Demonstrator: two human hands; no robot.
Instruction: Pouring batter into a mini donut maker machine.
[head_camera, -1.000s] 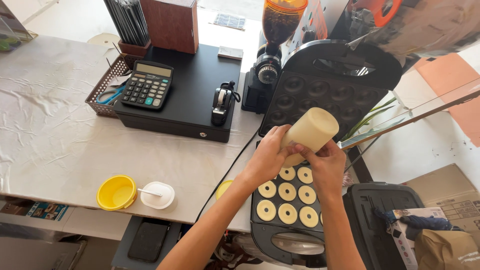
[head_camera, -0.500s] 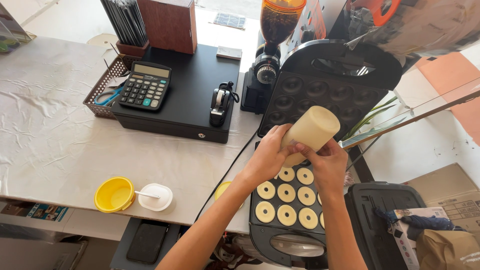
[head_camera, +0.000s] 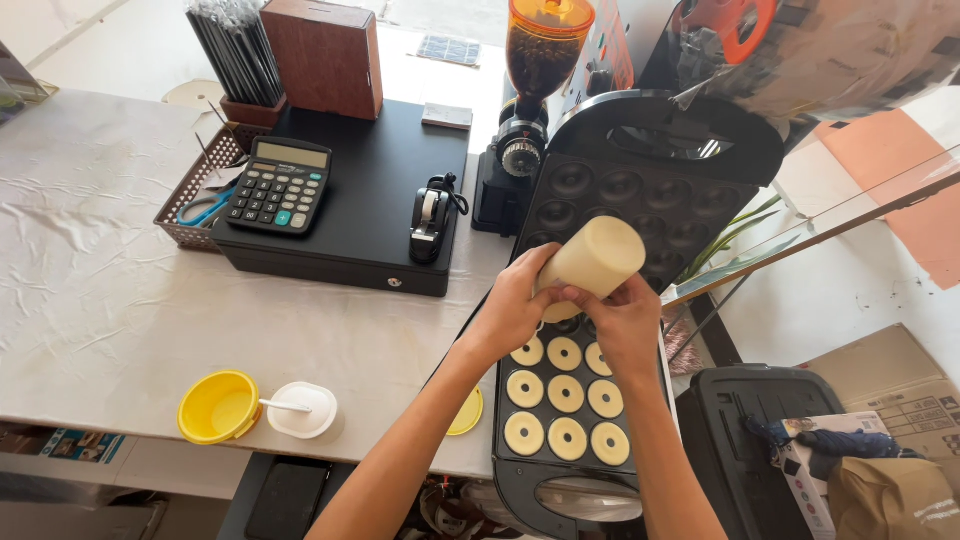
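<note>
Both hands hold a cream squeeze bottle (head_camera: 597, 258) tilted down over the lower plate of an open black doughnut maker (head_camera: 520, 485). My left hand (head_camera: 517, 305) wraps the bottle's lower end; my right hand (head_camera: 621, 318) grips it from below and behind. The bottle's tip is hidden behind my fingers. Several ring moulds in the lower plate hold pale batter rings (head_camera: 566, 393). The raised lid (head_camera: 640, 195) shows empty dark moulds.
A yellow bowl (head_camera: 217, 406) and a white cup with a stick (head_camera: 303, 410) stand near the table's front edge. A black cash drawer (head_camera: 368, 190) carries a calculator (head_camera: 278, 186) and tape dispenser (head_camera: 429, 218). A coffee grinder (head_camera: 528, 100) stands behind; a black bin (head_camera: 768, 440) is at right.
Both hands and the bottle stay over the lower plate with almost no shift; the view has drifted only slightly.
</note>
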